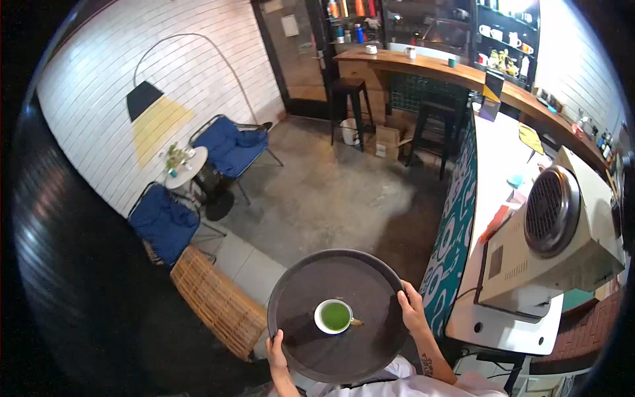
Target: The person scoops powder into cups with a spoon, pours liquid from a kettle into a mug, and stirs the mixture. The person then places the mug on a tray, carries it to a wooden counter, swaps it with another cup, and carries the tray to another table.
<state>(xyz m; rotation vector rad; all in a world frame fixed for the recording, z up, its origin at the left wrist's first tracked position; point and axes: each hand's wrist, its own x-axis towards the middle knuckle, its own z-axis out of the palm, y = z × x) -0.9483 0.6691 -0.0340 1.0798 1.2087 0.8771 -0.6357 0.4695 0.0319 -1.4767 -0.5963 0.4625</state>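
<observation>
A round dark serving tray is held out in front of my body, its rim gripped from both sides. My left hand grips the lower left rim, thumb on top and the other fingers mostly hidden underneath. On the right rim my right hand is closed the same way. Near the tray's middle stands a white cup holding bright green liquid. Its handle, which looks gold, points right. Neither hand touches the cup.
Right of me runs a white counter with a large beige machine. At left are a woven wicker piece, two blue-cushioned chairs and a small round table. Black stools stand by the wooden bar.
</observation>
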